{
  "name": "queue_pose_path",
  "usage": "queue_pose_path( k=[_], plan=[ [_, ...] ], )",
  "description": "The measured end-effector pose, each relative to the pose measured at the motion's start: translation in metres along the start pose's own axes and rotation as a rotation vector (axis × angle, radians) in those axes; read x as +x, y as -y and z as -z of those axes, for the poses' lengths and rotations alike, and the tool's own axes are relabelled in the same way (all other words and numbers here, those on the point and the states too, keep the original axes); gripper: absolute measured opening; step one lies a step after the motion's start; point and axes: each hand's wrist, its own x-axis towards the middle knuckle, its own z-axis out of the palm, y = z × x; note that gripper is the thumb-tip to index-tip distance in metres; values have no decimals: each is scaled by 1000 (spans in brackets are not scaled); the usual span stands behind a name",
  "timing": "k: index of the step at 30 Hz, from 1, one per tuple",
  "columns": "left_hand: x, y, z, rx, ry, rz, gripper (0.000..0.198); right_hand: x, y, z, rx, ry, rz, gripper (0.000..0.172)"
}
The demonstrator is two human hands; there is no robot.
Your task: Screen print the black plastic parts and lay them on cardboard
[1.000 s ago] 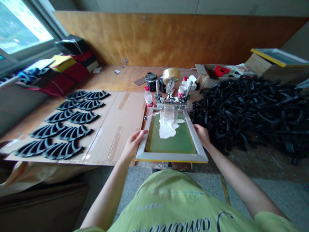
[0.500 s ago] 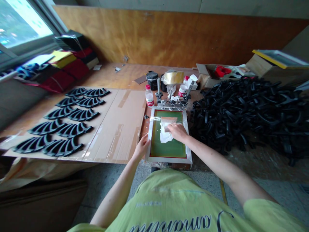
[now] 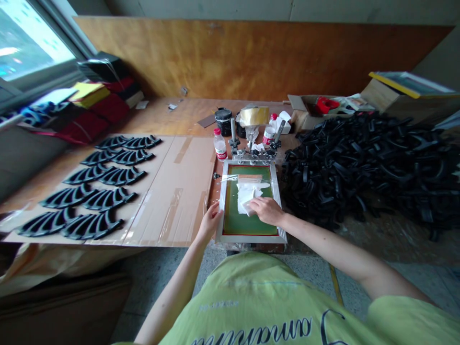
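1. The screen-print frame (image 3: 251, 236), aluminium with green mesh (image 3: 249, 225), is lying flat at the bench's (image 3: 168, 115) near edge, its far rail gripped by hinge clamps (image 3: 253, 153).
2. A white cloth (image 3: 246, 197) is held down on the mesh by the right hand (image 3: 266, 211), its fingers (image 3: 253, 205) closed over the cloth; a wiping of the mesh is judged to be in hand.
3. The left hand (image 3: 211, 222) is placed against the frame's left rail, its fingers (image 3: 215, 209) released, not clenched.
4. A tape roll (image 3: 254, 116), ink tin (image 3: 224, 122) and plastic bottle (image 3: 220, 145) are stood beyond the clamps, towards the far edge.
5. Black fan-shaped pieces (image 3: 91, 226) are laid on a cardboard sheet (image 3: 179, 191) along the left side; a heap of black parts (image 3: 366, 167) is piled past the right side.
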Motion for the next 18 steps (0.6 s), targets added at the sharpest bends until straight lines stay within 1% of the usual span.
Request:
queue_pose_path(
  k=[2, 3, 4, 7, 8, 9, 10, 12, 13, 14, 15, 16, 17, 18],
  plan=[
    [-3, -6, -1, -8, -10, 11, 88, 2, 0, 1, 38, -19, 1, 14],
    [-6, -11, -1, -12, -8, 16, 90, 7, -2, 5, 56, -48, -22, 13],
    [-9, -16, -1, -14, -2, 17, 92, 16, -4, 12, 66, -82, -59, 16],
    [-19, -37, 3, 2, 24, 15, 93, 47, -19, 43, 49, -173, -221, 48],
    [-22, -47, 4, 2, 32, 14, 90, 54, -28, 55, 39, -206, -274, 55],
    [-25, -57, 6, -6, 32, 10, 83, 58, -39, 68, 38, -253, -323, 59],
    [-27, -68, 7, -19, 25, 0, 75, 58, -53, 79, 49, -321, -373, 58],
    [-26, -96, 5, -51, -7, -56, 64, 47, -83, 92, 102, -493, -499, 48],
    [-23, -111, 3, -72, -29, -112, 63, 37, -98, 92, 137, -548, -583, 42],
    [-19, -128, 0, -99, -48, -183, 63, 27, -109, 88, 172, -562, -668, 38],
    [-14, -145, -4, -128, -57, -258, 63, 17, -117, 78, 203, -538, -742, 34],
    [-7, -163, -9, -158, -56, -328, 62, 8, -119, 65, 232, -490, -790, 31],
    [1, -180, -13, -184, -50, -384, 62, 0, -116, 48, 260, -421, -797, 28],
    [8, -195, -17, -200, -39, -420, 62, -5, -108, 31, 280, -345, -767, 27]
  ],
)
